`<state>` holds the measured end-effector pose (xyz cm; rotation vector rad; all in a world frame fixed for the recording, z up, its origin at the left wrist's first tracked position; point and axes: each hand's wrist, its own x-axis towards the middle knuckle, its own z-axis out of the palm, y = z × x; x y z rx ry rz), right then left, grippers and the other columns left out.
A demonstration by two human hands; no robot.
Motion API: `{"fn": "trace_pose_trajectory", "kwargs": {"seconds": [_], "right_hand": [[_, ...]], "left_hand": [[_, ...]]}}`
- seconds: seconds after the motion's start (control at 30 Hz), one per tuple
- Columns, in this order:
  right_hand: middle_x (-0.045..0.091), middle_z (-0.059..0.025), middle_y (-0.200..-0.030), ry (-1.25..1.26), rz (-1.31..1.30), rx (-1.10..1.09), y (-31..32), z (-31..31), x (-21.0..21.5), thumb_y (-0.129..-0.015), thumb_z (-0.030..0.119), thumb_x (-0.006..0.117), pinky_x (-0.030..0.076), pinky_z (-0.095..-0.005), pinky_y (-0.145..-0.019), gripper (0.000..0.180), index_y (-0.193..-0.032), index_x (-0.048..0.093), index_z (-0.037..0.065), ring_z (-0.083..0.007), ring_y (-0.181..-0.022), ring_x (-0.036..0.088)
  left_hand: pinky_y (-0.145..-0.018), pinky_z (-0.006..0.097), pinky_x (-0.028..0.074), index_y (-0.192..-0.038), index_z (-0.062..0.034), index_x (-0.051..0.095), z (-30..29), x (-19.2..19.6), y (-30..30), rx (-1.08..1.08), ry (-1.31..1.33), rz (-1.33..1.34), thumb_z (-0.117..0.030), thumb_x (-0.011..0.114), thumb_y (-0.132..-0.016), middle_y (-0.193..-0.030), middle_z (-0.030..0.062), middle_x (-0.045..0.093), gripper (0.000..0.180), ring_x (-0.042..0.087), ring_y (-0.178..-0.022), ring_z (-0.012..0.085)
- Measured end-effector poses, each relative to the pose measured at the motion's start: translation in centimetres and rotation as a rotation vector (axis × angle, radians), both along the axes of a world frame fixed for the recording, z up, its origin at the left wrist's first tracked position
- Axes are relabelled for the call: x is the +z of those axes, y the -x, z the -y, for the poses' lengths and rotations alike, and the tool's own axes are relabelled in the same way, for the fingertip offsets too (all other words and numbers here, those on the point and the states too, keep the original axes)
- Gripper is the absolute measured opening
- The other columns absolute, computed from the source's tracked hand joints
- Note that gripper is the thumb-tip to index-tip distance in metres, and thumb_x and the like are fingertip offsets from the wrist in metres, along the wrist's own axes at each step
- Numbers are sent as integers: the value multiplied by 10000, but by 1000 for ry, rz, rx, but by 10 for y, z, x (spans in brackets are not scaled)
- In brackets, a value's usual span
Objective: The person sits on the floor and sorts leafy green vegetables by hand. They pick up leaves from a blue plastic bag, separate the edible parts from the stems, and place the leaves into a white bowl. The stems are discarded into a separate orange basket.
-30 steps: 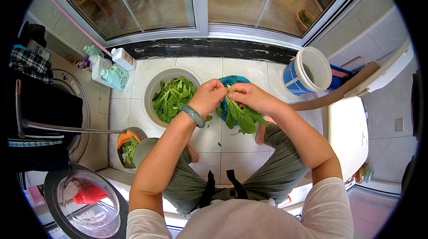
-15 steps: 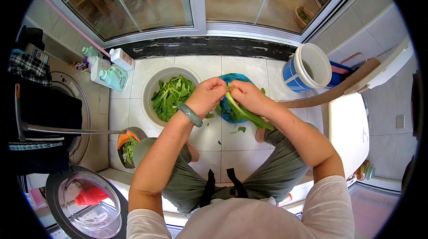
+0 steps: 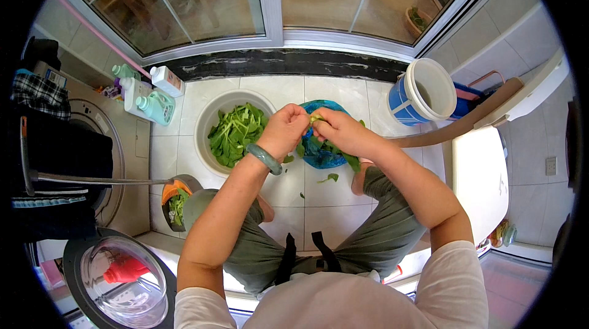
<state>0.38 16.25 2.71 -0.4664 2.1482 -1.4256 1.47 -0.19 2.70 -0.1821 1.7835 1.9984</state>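
Both hands meet above the inner side of a blue plastic bag [image 3: 320, 161] on the floor. My right hand [image 3: 345, 133] is closed round a leafy green vegetable [image 3: 352, 162], whose dark leaves hang out below the palm. My left hand [image 3: 285, 128], with a green bangle on its wrist, pinches the pale stem end between thumb and fingers. The fingertips of the two hands nearly touch. Left of them stands a round grey basin [image 3: 202, 122] holding a heap of picked green leaves [image 3: 236, 136]. More greens lie in the bag, partly hidden by my right hand.
A dustpan [image 3: 175, 212] with green scraps lies by my left leg. Detergent bottles [image 3: 157, 107] stand by the washing machine at left. At right are a blue and white bucket [image 3: 406, 105] and a white chair-like seat [image 3: 481, 175]. Loose leaf bits [image 3: 329, 178] dot the tiles.
The vegetable in my right hand has turned, so its pale stalk no longer shows along the hand and its leaves now hang lower. My left hand has shifted very slightly.
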Motion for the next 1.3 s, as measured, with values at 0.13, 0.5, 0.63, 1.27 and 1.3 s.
{"fn": "trace_pose_trajectory", "kwargs": {"seconds": [0.13,0.5,0.63,1.27,1.3], "right_hand": [[535,-50,-702,-87,-114,38,-3,-1,10,-863,170,432,425,-251,-621,171,-854,506,16,-133,-655,518],[502,6,-679,90,169,64,-3,-4,7,-883,195,409,399,-227,-581,196,-796,508,50,-93,-619,486],[496,-3,-664,-34,83,40,-4,-5,0,-881,198,392,393,-237,-580,210,-770,494,51,-100,-626,477],[483,14,-746,267,387,-347,16,-12,7,-849,143,440,416,-198,-609,258,-1089,515,84,-75,-664,466],[484,11,-747,294,406,-354,18,-15,6,-855,161,456,415,-194,-617,256,-1092,511,82,-73,-664,466]], "left_hand": [[-374,177,247,-895,-62,477,5,-2,-1,-133,62,-135,-143,507,-831,-602,-55,424,107,328,-447,12],[-487,189,350,-835,-45,497,12,-1,-4,-226,250,-450,-85,540,-791,-641,-47,452,73,412,-576,26],[-476,258,388,-810,-46,494,-3,-4,-11,-118,582,-650,-71,552,-745,-577,55,490,90,486,-511,136],[-335,199,190,-760,-72,470,169,59,-18,616,-447,-88,-164,475,-798,-621,19,451,100,252,-383,53],[-341,210,182,-742,-63,460,187,57,-30,664,-363,-97,-163,470,-793,-612,16,440,113,249,-385,58]]}}
